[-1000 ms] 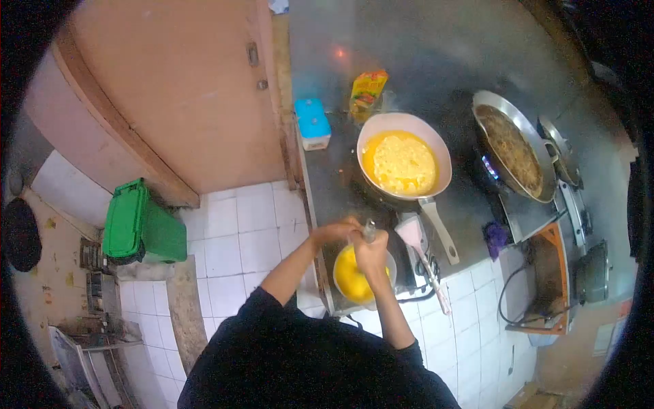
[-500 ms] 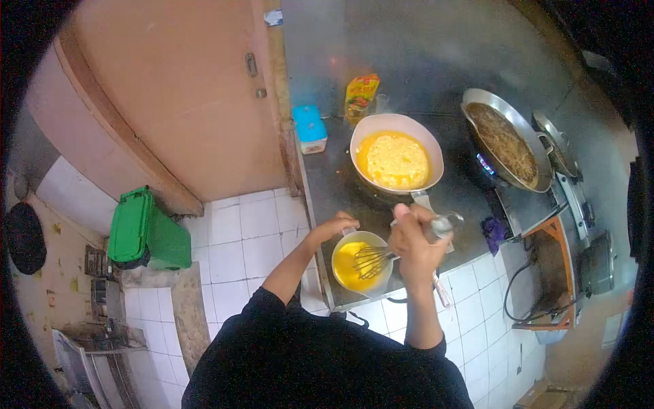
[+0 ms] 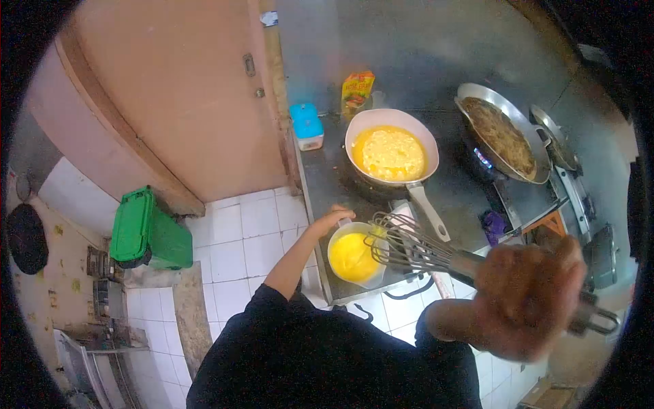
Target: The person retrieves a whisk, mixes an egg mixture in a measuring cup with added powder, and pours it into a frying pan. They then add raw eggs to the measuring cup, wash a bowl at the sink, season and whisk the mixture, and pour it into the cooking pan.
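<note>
My left hand (image 3: 334,219) is closed on the handle of a clear jug (image 3: 333,262) holding yellow liquid (image 3: 354,258), at the counter's front edge. My right hand (image 3: 528,300), blurred and close to the camera, grips a metal whisk (image 3: 419,249). The whisk's wires point left and overlap the jug's right side in view; whether they touch it I cannot tell. Behind the jug, a pale pan (image 3: 436,146) contains a yellow egg-like mixture (image 3: 393,155), its handle pointing toward me. A pink-and-white spatula (image 3: 403,217) lies beside that handle, partly hidden by the whisk.
A large wok (image 3: 504,102) of brown food sits over a blue flame at the right. A blue-lidded container (image 3: 306,126) and a yellow packet (image 3: 357,91) stand at the back. A purple cloth (image 3: 492,226) lies right of the pan. A green bin (image 3: 160,235) stands at left.
The whisk has come up out of the yellow liquid, and my right hand has moved right and closer to the camera with it. My left hand has shifted onto the jug's handle.
</note>
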